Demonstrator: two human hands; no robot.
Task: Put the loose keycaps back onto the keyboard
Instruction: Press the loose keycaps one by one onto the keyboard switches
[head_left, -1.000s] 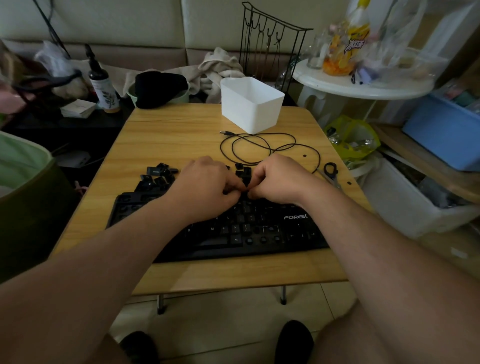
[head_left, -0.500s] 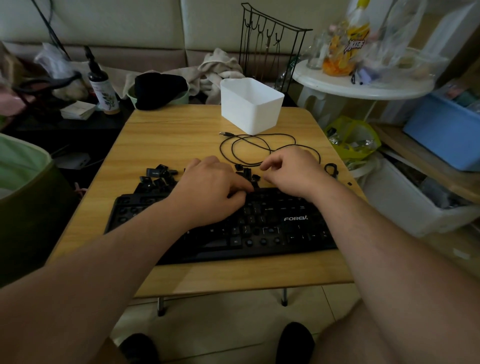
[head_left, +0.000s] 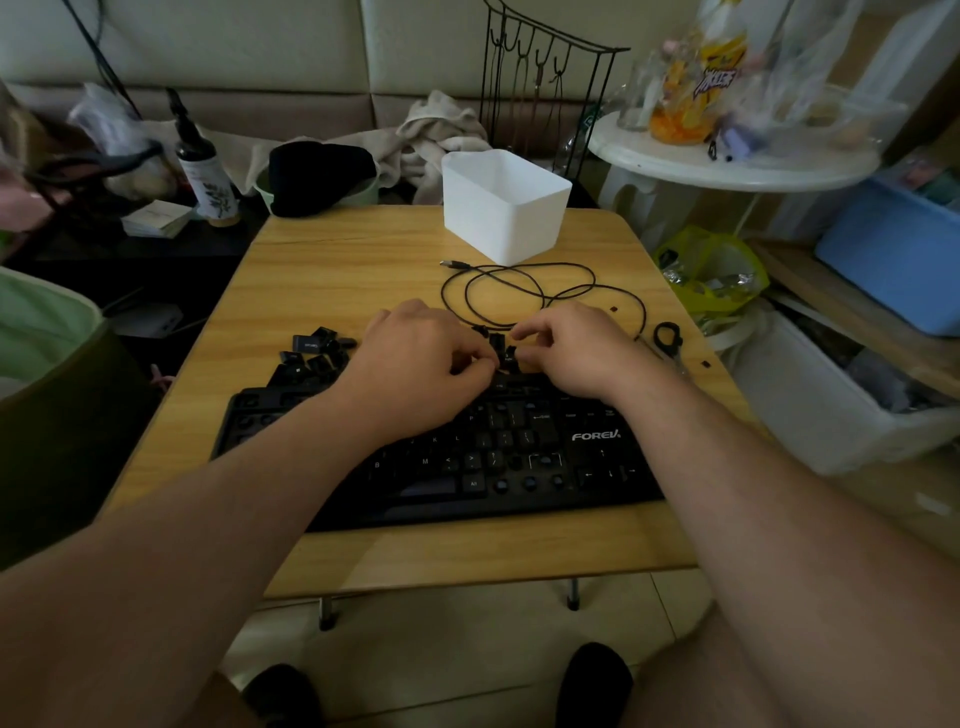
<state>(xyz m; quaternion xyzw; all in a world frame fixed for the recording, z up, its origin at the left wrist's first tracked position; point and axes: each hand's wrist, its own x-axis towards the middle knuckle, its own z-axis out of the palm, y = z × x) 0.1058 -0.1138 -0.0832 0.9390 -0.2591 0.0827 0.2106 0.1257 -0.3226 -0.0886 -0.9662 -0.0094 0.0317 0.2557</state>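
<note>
Cluttered living-room ground surrounds a low wooden counter, with a sofa behind it and a round white side table off to one side. Take the keyboard as the landmark: it lies along the counter's near edge, its long axis running left to right across the person's body. Beyond its far edge sit a coiled black cable and a white plastic bin; scissors lie past its far right corner.

Most of the loose keycaps are heaped just beyond the keyboard's far left corner, outboard of the left hand. A smaller cluster of keycaps sits at the middle of the far edge, directly between the two hands.

Both hands hover over that far-edge middle. The right hand has thumb and forefinger drawn together toward the small cluster, probably pinching a cap, though the dark plastic against the dark board makes that hard to confirm. The left hand's fingers are curled under, and I cannot tell whether they hold anything.

As I judge it, the next seating turns on the small cluster: it lies just ahead of both sets of fingertips, slightly nearer the right hand, with the open sockets immediately toward the person from there.
</note>
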